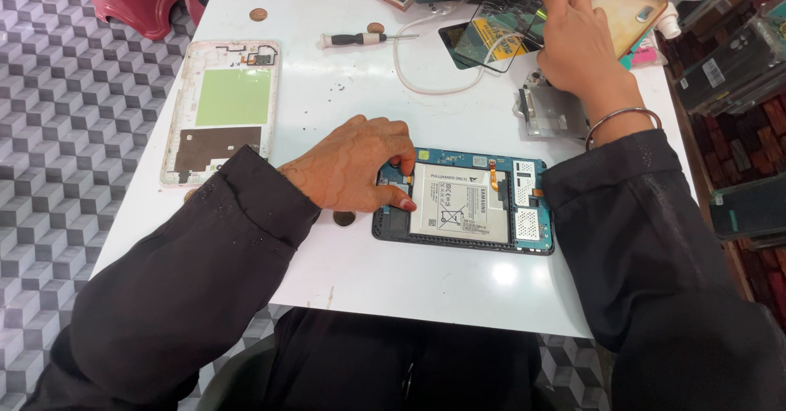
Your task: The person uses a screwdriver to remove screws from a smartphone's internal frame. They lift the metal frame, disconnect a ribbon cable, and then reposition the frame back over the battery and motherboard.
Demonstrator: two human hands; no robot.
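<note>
- Pressing down on the opened tablet [463,201], the left hand [352,164] has its fingertips bent onto the left end, by the battery [460,205]; the grip is a pinning touch, fingers curled, nothing lifted.
- The tablet lies flat on the white bench [352,92], directly under that hand and near the front edge.
- It should handle as light, thin and stiff but fragile: bare boards and ribbon cables, so hold by the outer frame edges, not the middle.
- The battery's label is a pale rectangle with small dark marks.
- The right hand [577,47] reaches away, fingers spread and loosely open over a glass sheet [491,38]; whether it holds anything I cannot tell.
- Left of the left hand lies the back cover [223,110] with a green patch; beyond it, a screwdriver [360,39].
</note>
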